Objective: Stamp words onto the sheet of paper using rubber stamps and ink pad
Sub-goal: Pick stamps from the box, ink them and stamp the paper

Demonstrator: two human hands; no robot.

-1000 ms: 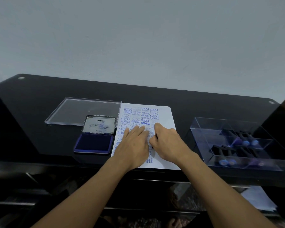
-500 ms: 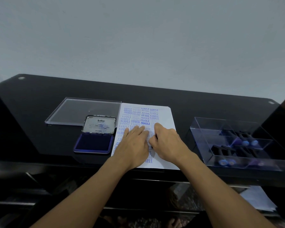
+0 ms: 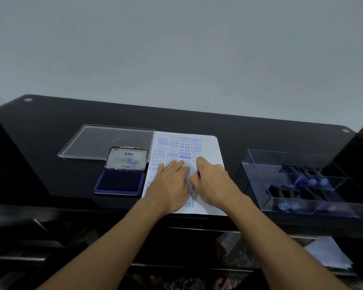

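A white sheet of paper (image 3: 211, 147) lies on the black table, covered with blue stamped words such as SAMPLE, FRAGILE and AIR MAIL. My left hand (image 3: 170, 183) presses flat on the sheet with straight fingers. Beside it, my right hand (image 3: 213, 183) is curled down onto the paper around a small dark rubber stamp (image 3: 198, 174), almost fully hidden under the fingers. The open ink pad (image 3: 120, 183), with its blue pad and raised metal lid, sits just left of the sheet.
A clear plastic lid (image 3: 105, 141) lies flat behind the ink pad. At the right stands a clear compartment box (image 3: 260, 164) holding several black-handled stamps with blue and purple ends. The black table (image 3: 50, 164) ends at its front edge just below my wrists.
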